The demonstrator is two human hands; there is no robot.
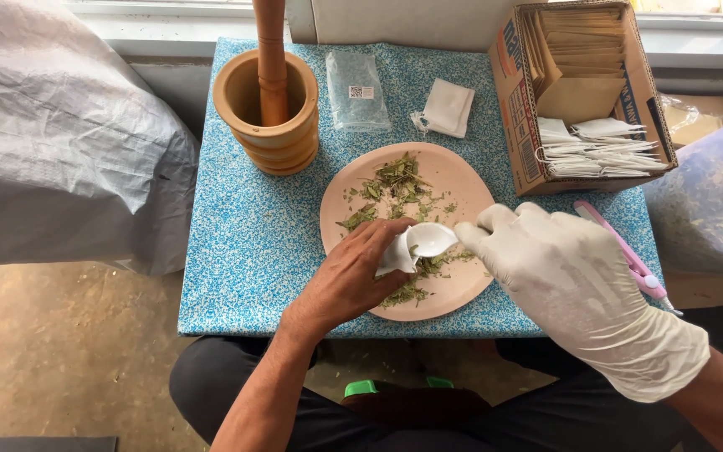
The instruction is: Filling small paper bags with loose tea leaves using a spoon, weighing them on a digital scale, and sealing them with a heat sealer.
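Note:
My bare left hand [351,272] pinches a small white filter bag [395,255] over the near side of a pink plate [470,184]. My right hand [566,276], in a white glove, holds a white spoon [430,239] whose bowl rests at the mouth of the bag. Dried green leaf bits [395,188] lie scattered across the plate, thickest toward its far side and under the bag.
A wooden mortar [271,117] with its pestle [272,59] stands at the back left of the blue speckled table [244,243]. A clear packet [355,90] and a white bag [448,107] lie behind the plate. A cardboard box [583,92] of envelopes and bags and a pink tool [629,255] sit right.

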